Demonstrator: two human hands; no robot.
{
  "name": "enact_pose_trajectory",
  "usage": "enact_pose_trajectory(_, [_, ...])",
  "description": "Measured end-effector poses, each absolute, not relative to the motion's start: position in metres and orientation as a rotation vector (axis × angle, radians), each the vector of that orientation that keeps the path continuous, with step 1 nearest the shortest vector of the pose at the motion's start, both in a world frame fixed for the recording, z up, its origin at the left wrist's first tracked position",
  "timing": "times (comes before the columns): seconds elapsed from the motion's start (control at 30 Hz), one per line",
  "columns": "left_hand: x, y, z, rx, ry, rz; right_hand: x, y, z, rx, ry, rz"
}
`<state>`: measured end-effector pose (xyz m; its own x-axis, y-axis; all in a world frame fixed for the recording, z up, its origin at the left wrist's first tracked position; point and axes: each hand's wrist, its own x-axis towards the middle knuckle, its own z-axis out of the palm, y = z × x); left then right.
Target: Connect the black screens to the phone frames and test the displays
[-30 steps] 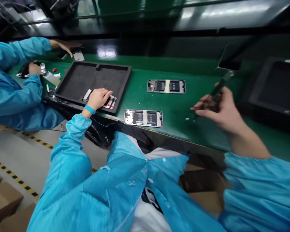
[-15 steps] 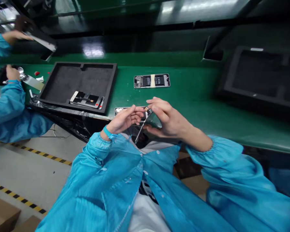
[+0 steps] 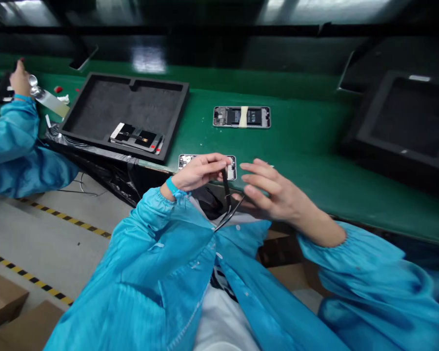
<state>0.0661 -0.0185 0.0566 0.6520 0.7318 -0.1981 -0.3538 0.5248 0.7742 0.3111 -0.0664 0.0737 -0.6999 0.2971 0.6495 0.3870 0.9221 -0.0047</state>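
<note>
Over a disassembled phone frame [image 3: 231,168], black tweezers [image 3: 226,187] are pinched in the left hand [image 3: 199,171]. The right hand [image 3: 278,192] is held open, grasping nothing.

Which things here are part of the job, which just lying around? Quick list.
In use: left hand pinching tweezers, open right hand, phone frame under the left hand.

Lying around: taped phone frame, phones in the foam tray, second foam tray.

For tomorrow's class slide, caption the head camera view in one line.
Left hand holds slim black tweezers above a silver phone frame on a green workbench, open right hand beside them.
</note>
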Motion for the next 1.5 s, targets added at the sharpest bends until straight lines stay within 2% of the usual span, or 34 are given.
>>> enact_pose_trajectory(0.2, [0.025, -0.006, 0.052, 1.160, 0.956, 1.021, 0.351, -0.028, 0.042, -0.937, -2.543, 0.088])
enact_pose_trajectory(0.4, [0.020, 0.008, 0.054, 1.224, 1.140, 0.834, 0.371, 0.007, 0.024, -1.024, -2.631, 0.442])
enact_pose_trajectory(0.57, [0.023, 0.013, 0.055, 1.147, 1.131, 0.793, 0.300, 0.006, 0.040, -1.003, -2.390, 0.369])
enact_pose_trajectory(0.77, [0.011, -0.007, 0.046, 1.161, 1.129, 0.820, 0.237, 0.009, 0.021, -0.799, -2.346, 0.382])
enact_pose_trajectory(0.93, [-0.002, -0.051, 0.021, 1.735, 1.366, 1.311, 0.244, 0.005, 0.015, -0.838, -2.359, 0.330])
enact_pose_trajectory(1.0, [-0.006, -0.062, 0.007, 1.995, 1.451, 1.405, 0.243, 0.002, 0.016, -0.868, -2.387, 0.278])
enact_pose_trajectory(1.2, [-0.007, -0.061, -0.024, 2.349, 1.492, 1.259, 0.233, -0.006, 0.018, -0.896, -2.419, 0.133])
enact_pose_trajectory(1.37, [-0.007, -0.060, -0.027, 2.331, 1.518, 1.069, 0.234, -0.008, 0.020, -0.909, -2.459, 0.263])
enact_pose_trajectory(1.5, [-0.010, -0.061, -0.024, 2.328, 1.484, 0.999, 0.234, -0.009, 0.023, -0.877, -2.466, 0.234])
